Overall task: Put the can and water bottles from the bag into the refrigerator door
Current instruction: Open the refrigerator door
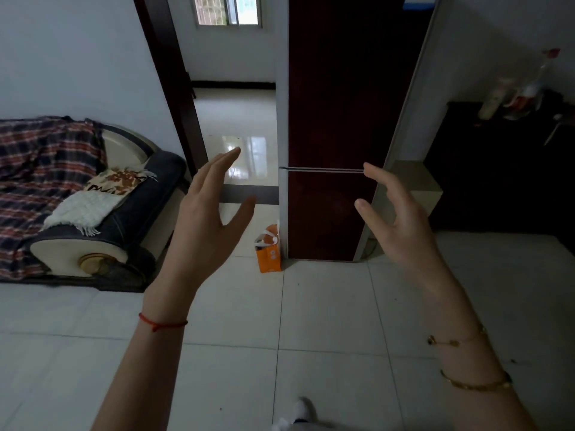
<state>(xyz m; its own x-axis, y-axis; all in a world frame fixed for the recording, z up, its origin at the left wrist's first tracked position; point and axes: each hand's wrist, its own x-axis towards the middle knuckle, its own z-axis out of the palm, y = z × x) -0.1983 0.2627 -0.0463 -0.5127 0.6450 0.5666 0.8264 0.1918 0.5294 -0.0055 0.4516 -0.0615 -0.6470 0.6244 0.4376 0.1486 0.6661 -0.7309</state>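
Both hands, left and right, spread empty before the shut refrigerator.

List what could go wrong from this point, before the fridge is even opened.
1. The refrigerator doors are shut and both hands, left and right, are empty; grabbing drinks first would likely leave no free hand for the door.
2. The orange bag stands on the floor against the refrigerator's left corner; a door swinging that way, or a foot, might tip it.
3. The floor tiles look glossy, so a dropped drink could roll off.
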